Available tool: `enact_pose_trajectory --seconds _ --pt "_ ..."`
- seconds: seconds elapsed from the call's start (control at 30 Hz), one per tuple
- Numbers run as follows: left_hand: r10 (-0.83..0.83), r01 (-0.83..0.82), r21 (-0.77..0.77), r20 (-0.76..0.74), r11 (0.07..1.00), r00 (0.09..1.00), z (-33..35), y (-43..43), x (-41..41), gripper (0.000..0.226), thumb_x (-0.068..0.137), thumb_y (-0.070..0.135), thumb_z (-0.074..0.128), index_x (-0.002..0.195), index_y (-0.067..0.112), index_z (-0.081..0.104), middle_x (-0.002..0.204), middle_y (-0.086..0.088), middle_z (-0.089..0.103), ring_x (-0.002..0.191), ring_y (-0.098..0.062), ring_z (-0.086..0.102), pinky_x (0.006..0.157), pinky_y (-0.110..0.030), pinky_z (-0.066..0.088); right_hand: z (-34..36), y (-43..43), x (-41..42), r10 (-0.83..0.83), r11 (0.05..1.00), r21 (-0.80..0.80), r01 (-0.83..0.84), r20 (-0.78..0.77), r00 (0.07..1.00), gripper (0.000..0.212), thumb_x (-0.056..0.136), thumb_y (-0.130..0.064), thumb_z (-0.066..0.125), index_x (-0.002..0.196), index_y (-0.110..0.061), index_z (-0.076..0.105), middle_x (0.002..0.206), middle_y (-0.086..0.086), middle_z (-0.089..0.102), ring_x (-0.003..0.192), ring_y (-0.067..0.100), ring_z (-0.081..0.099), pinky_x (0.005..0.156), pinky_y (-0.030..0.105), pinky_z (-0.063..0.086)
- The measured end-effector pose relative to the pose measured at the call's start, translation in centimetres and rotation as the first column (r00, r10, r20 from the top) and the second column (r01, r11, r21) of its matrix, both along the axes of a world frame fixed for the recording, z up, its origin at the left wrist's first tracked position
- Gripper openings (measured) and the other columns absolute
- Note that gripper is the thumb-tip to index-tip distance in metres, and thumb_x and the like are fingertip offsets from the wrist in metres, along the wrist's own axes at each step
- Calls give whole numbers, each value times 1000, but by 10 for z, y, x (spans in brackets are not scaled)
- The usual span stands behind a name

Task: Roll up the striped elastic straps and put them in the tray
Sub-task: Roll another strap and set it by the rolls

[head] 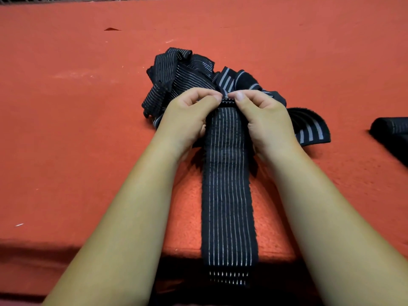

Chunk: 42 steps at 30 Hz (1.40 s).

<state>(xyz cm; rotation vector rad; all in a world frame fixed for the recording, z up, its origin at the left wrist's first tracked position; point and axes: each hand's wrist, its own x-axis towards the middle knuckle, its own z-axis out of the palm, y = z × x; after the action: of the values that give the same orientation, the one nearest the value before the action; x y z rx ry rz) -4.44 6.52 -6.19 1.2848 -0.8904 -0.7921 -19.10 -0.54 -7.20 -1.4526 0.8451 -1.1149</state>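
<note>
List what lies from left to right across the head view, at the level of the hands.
Left hand → flat striped strap, pinched at its far end by both hands → right hand → dark roll at the right edge.

1. Your left hand (189, 117) has its fingers curled, thumb and forefinger pinching the strap (229, 184).
2. Your right hand (263, 120) mirrors it, thumb tips nearly meeting.
3. Your left forearm (123, 217) and right forearm (320, 217) are bare and angle inward.
</note>
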Motion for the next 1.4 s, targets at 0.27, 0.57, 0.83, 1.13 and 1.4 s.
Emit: enact_pose_trajectory --seconds 0.27,0.57,0.83,1.13,1.4 --pt "53 -53 2 -91 999 994 2 -2 -4 15 98 3 74 112 7 78 92 -8 80 68 -9 73 57 -19 54 2 -1 -3 -15 1000 -4 15 24 1000 16 101 -16 74 115 -21 78 92 -6 80 86 8 74 83 29 61" --pt "39 -41 -18 -69 999 997 2 -2 -4 24 92 -7 75 99 15 82 94 -5 78 82 -19 76 69 -28 60 1 2 -7 -66 996 -73 58 -113 991 18 104 -42 68 103 -28 80 98 -9 81 91 8 74 87 35 59" --pt "-24 28 38 -106 999 994 0 -2 -3 20 96 -3 71 109 8 81 96 -13 79 82 -24 72 72 -31 58 1 4 -7 -39 999 16 39 7 999 9 100 -28 73 96 -24 81 102 5 81 83 9 70 81 34 56" --pt "-14 20 52 -116 998 993 3 -4 -6 27 97 17 74 113 -5 79 114 -33 76 98 -37 74 94 -53 60 -1 3 -6 -68 997 -28 68 11 998 15 98 -15 72 107 -26 79 94 -4 80 85 13 73 84 39 62" --pt "5 -5 -5 23 1000 1000 -2 -6 -3 26 99 -2 67 111 14 82 104 -12 82 90 -25 79 79 -39 64 -4 3 -4 -96 995 -50 90 -114 989 23 104 -41 67 108 -22 79 97 -7 82 93 11 77 89 37 62"
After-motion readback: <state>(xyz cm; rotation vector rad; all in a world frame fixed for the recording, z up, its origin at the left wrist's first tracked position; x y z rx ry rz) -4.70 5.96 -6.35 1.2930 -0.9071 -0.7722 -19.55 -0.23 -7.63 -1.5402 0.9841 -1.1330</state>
